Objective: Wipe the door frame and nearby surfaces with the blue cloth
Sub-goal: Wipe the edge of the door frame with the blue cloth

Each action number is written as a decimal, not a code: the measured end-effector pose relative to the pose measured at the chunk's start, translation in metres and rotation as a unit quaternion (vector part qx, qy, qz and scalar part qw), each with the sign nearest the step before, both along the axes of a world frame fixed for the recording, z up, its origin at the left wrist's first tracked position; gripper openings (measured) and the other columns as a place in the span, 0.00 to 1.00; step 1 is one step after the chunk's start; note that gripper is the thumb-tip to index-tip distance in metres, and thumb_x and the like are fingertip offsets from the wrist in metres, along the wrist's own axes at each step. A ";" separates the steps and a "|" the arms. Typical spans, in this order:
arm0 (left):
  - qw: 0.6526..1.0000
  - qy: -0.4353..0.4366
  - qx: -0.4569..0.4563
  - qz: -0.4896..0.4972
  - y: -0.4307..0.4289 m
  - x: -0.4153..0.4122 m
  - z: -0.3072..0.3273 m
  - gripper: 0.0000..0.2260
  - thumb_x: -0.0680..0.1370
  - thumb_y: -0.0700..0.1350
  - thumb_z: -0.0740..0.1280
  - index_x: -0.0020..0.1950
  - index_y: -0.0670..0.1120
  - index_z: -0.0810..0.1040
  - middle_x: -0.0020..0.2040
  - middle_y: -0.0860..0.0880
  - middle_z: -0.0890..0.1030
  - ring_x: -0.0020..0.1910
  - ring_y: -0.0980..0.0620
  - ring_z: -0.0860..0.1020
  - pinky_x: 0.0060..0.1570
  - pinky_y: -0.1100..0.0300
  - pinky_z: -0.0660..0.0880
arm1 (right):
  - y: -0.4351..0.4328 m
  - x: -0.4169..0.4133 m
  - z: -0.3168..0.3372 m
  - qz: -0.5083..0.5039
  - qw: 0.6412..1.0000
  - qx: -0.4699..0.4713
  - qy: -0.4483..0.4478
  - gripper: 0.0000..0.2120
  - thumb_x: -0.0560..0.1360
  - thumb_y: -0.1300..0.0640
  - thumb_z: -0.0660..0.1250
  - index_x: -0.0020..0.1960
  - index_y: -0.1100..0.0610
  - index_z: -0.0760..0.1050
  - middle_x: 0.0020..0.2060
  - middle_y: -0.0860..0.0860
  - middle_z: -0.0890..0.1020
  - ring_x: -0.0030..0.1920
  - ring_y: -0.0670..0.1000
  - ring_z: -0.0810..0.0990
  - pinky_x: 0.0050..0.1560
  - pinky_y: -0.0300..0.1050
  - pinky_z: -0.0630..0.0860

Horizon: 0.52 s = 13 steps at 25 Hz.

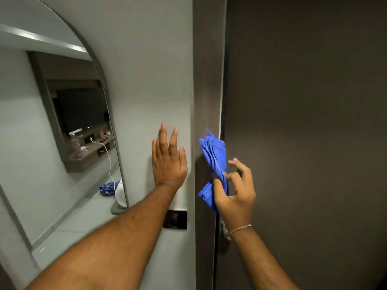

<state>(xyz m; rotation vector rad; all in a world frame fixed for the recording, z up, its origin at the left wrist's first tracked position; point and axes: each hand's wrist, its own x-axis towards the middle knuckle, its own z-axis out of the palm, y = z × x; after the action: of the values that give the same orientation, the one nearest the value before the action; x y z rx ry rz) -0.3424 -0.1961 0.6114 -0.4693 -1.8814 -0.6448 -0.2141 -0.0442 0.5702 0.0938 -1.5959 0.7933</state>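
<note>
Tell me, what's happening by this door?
A person is cleaning. The right hand holds a bunched blue cloth against the dark door frame. The left hand rests flat and open on the pale wall beside it, between the frame and an arched mirror.

Hotel-type bedroom, entry area: arched mirror [52, 122] reflects TV [81, 109] and wall shelf [90, 151]; dark door [303, 122], grey wall [146, 70].

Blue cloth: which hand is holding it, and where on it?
The right hand holds the blue cloth bunched around its middle. The left hand holds nothing; it lies flat on the wall.
</note>
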 end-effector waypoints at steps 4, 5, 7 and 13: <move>0.997 0.078 0.006 -0.017 0.010 -0.044 0.072 0.28 0.85 0.41 0.62 0.85 0.46 0.60 0.87 0.38 0.59 0.86 0.41 0.59 0.85 0.44 0.55 | -0.004 -0.044 0.069 -0.014 0.995 0.059 0.074 0.02 0.73 0.66 0.72 0.42 0.62 0.80 0.70 0.57 0.81 0.77 0.56 0.77 0.71 0.42 0.76; 0.996 0.089 0.000 -0.012 0.014 -0.050 0.083 0.29 0.85 0.40 0.64 0.85 0.46 0.60 0.86 0.38 0.60 0.86 0.41 0.60 0.85 0.44 0.55 | -0.006 -0.051 0.082 -0.014 0.995 0.083 0.056 0.01 0.74 0.64 0.71 0.43 0.60 0.80 0.74 0.55 0.79 0.80 0.54 0.73 0.73 0.39 0.73; 0.994 0.109 -0.008 0.018 0.018 -0.067 0.089 0.33 0.85 0.41 0.68 0.86 0.47 0.56 0.86 0.41 0.59 0.86 0.42 0.59 0.85 0.44 0.50 | -0.009 -0.071 0.095 -0.015 0.989 0.144 -0.017 0.07 0.75 0.57 0.71 0.53 0.57 0.81 0.83 0.51 0.68 0.86 0.50 0.63 0.79 0.39 0.67; 0.986 0.128 -0.069 0.082 0.016 -0.084 0.085 0.33 0.86 0.56 0.53 0.89 0.48 0.47 0.89 0.46 0.48 0.87 0.44 0.51 0.84 0.44 0.44 | -0.021 -0.111 0.060 -0.213 0.924 0.278 -0.158 0.48 0.77 0.47 0.62 0.89 0.53 0.40 0.89 0.50 0.43 0.89 0.50 0.40 0.88 0.48 0.38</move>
<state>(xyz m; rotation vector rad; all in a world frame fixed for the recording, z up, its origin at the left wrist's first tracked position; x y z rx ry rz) -0.4262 -0.1801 0.6967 -0.4576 -1.7046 -0.3281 -0.3252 -0.0657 0.6307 0.0223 -2.0197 -0.0015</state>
